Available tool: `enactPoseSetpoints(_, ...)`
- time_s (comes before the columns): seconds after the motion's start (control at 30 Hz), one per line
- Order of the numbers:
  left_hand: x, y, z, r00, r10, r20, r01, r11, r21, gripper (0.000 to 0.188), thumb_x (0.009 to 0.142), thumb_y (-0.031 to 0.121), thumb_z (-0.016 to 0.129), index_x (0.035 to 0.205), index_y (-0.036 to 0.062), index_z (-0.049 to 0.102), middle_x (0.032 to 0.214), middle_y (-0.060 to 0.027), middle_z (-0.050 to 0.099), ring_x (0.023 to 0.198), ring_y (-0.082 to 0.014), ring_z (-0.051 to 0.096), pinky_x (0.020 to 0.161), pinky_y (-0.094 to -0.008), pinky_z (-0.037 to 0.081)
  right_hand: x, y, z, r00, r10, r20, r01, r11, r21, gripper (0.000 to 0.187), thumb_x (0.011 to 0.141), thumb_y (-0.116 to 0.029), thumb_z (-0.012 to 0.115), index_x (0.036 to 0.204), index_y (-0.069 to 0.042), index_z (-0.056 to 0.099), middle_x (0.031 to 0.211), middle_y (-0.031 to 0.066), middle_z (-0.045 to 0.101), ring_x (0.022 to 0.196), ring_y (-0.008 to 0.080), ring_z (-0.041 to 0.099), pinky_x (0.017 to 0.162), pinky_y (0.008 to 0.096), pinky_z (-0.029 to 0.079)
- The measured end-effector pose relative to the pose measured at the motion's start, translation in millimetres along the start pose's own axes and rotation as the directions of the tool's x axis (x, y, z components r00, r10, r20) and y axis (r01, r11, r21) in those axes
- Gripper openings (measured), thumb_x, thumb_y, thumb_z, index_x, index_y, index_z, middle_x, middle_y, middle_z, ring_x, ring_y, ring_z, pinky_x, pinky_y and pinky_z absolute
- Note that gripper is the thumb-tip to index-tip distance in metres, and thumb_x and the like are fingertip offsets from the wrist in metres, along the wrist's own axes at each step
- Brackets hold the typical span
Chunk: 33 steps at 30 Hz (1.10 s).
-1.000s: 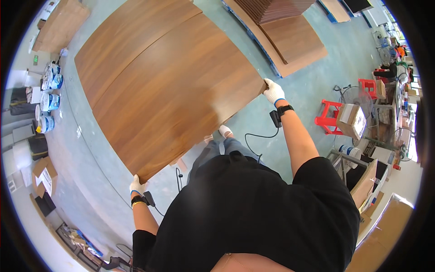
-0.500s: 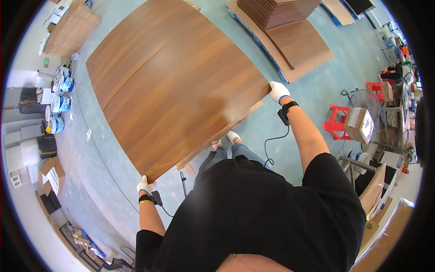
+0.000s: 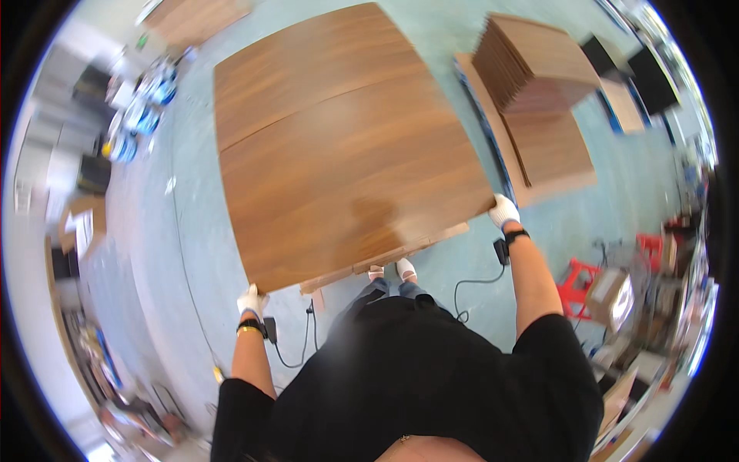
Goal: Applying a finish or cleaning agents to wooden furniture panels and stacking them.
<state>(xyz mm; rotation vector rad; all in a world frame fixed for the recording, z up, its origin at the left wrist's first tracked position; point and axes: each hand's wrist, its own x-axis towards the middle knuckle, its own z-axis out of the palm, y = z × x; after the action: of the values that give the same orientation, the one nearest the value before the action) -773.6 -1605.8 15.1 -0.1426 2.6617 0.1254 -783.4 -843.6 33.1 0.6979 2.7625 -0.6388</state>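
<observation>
A large brown wood-grain panel (image 3: pixel 346 169) spreads out in front of me, with a seam running across its far part. Whether that seam divides two boards, I cannot tell. My left hand (image 3: pixel 251 301), in a white glove, is closed on the near left corner. At the near right corner my right hand (image 3: pixel 504 212), gloved as well, grips the edge. The fingers of both hands are partly hidden by the panel. Below its near edge show paler board edges (image 3: pixel 408 248), close above my feet.
At the right, a stack of brown panels (image 3: pixel 531 65) stands on a board-topped blue pallet. A red stool (image 3: pixel 579 289) and a cardboard box (image 3: pixel 612 296) are nearer on that side. White-and-blue buckets (image 3: pixel 140 117) line the left. Cables hang from both wrist devices.
My view has swung left, so the surroundings shift clockwise in the picture. The panel's near edge lies more level, with my right hand lower in view and both hands still gripping.
</observation>
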Motion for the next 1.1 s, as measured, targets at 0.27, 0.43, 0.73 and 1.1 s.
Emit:
enactPoseSetpoints(0.27,13,-2,13,0.933,-0.332,0.142,0.360,0.878,-0.316,0.046,0.077,0.041,0.070,0.109,0.0086,0.062,0.092,-0.0205,0.071,0.092,-0.0402,0.067,0.080,-0.0480,0.053,1,18,-1,0.996,-0.013,0.084,0.013,1.000,0.000,0.034,0.074,-0.008,0.068,0.108,-0.005,0.070,0.102,0.0194,0.072,0.100,0.0366,0.068,0.087,0.0420,0.053)
enactPoseSetpoints(0.43,15,7,15,0.979,-0.161,0.123,0.139,0.976,0.165,0.044,0.076,0.038,0.072,0.105,0.0062,0.062,0.092,-0.0204,0.071,0.091,-0.0394,0.068,0.081,-0.0469,0.054,2,15,-3,0.996,0.014,0.088,-0.012,1.000,-0.025,0.030,0.072,-0.007,0.070,0.103,-0.006,0.072,0.097,0.0175,0.073,0.094,0.0346,0.070,0.085,0.0408,0.053)
enactPoseSetpoints(0.73,34,19,17,0.988,-0.152,0.010,0.152,0.988,0.021,0.042,0.077,0.038,0.072,0.112,0.0140,0.064,0.095,-0.0205,0.071,0.092,-0.0422,0.067,0.080,-0.0505,0.054,0,25,-8,0.999,0.026,0.041,-0.025,0.999,-0.043,0.025,0.075,-0.012,0.063,0.097,-0.006,0.073,0.094,0.0196,0.072,0.092,0.0351,0.070,0.083,0.0416,0.054)
enactPoseSetpoints(1.1,35,-27,16,0.987,-0.080,0.139,0.047,0.973,0.226,0.040,0.079,0.039,0.060,0.108,0.0113,0.062,0.095,-0.0220,0.071,0.092,-0.0417,0.068,0.080,-0.0499,0.054,-14,-21,-13,0.962,0.266,0.064,-0.265,0.964,-0.023,0.029,0.083,-0.008,0.055,0.107,-0.007,0.070,0.105,0.0228,0.069,0.103,0.0423,0.064,0.087,0.0456,0.052)
